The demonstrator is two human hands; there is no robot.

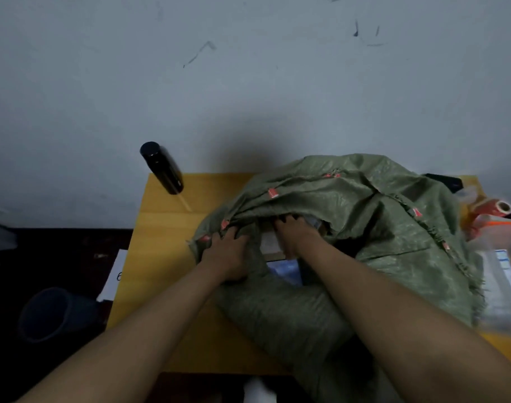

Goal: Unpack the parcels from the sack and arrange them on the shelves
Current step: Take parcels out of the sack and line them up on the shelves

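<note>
Your left hand sits just left of the frame's centre, fingers curled into the rim of the green woven sack, bunching the cloth at the left edge of its mouth. Your right hand reaches into that mouth at mid-frame; its fingertips go under the upper fold of the sack, so you cannot tell whether they are spread or gripping anything. They lie on or against pale parcels inside the opening, and a bluish packet shows just below the hand, between your two forearms.

The sack itself fills the centre and right of the frame, heaped on a yellow wooden table, with its lower part draped over the table's near edge toward the bottom of the frame. Small red marks dot the cloth along its folds.

A black cylindrical bottle stands at the table's far left corner, near the pale wall in the upper half of the frame. At the right edge, an orange-red roll lies beside the sack, and clear plastic packets rest below it. At lower left, off the table, a dark round bin stands on the dim floor, with a white sheet between it and the table's side.
</note>
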